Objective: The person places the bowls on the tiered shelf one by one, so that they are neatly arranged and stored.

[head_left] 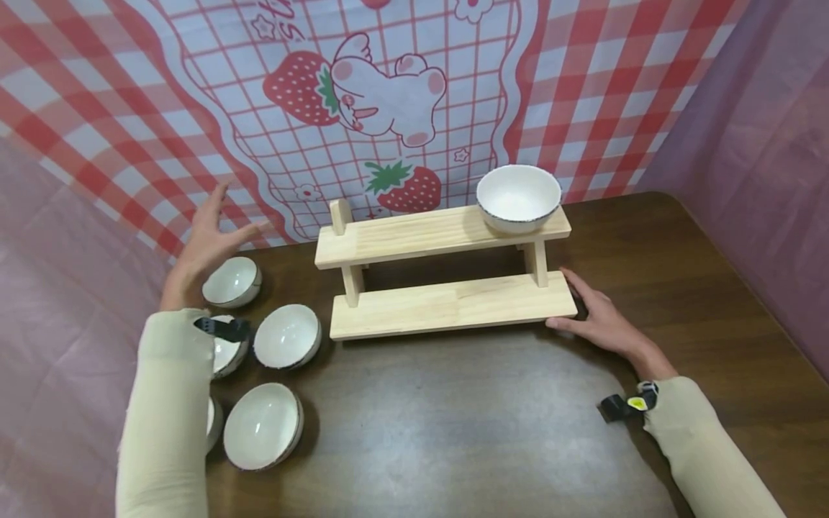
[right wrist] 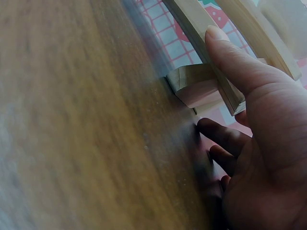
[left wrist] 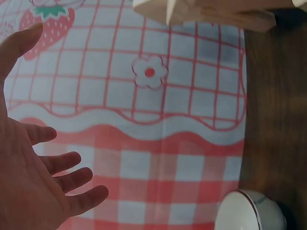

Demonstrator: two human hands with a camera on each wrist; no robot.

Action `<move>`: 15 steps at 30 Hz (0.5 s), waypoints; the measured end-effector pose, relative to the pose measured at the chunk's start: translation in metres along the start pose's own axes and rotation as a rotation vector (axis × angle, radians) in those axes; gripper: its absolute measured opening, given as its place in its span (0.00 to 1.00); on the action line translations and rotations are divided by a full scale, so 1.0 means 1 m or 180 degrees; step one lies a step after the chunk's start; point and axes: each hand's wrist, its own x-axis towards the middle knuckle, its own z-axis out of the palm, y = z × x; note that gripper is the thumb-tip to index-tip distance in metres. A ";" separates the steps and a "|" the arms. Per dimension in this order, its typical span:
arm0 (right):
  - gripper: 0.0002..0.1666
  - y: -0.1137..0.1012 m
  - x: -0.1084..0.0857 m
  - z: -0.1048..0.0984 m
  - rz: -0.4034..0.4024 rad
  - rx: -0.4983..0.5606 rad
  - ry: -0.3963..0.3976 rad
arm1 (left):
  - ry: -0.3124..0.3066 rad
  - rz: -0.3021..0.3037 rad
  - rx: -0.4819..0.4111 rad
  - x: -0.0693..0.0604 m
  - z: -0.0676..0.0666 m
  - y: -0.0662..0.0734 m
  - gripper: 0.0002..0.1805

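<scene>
A two-tier wooden display rack [head_left: 453, 306] stands at the middle of the table, with one white bowl [head_left: 518, 194] on the right end of its upper plank. At the right end of the lower plank, my right hand [head_left: 602, 324] grips the wood, thumb at the front edge and fingers round the end. My left hand [head_left: 210, 244] is raised at the back left, fingers spread, holding nothing. Just below it in the head view sits a small bowl [head_left: 233, 282]. The left wrist view shows that hand [left wrist: 33, 167] apart from the bowl [left wrist: 240, 213].
More white bowls stand on the left: a middle one [head_left: 288, 336], a larger front one [head_left: 262, 426], and others partly hidden by the left sleeve [head_left: 171, 403]. A checked strawberry cloth [head_left: 401, 93] hangs behind the brown table [head_left: 453, 417]. Pink cloth [head_left: 764, 144] hangs at the right.
</scene>
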 end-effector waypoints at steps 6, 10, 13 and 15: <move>0.63 -0.001 0.000 0.000 0.0004 0.0010 -0.0004 | 0.0019 -0.0233 -0.0078 0.001 -0.003 -0.017 0.60; 0.63 -0.001 0.000 0.000 -0.0002 0.0014 0.0002 | 0.0102 -0.0153 0.0036 0.003 -0.005 -0.028 0.61; 0.63 -0.001 0.000 0.000 0.0012 0.0015 -0.0002 | 0.0145 -0.0114 0.0112 0.005 -0.006 -0.036 0.61; 0.63 -0.002 -0.001 0.000 0.0024 0.0014 -0.0003 | 0.0155 -0.0101 0.0140 0.007 -0.006 -0.040 0.61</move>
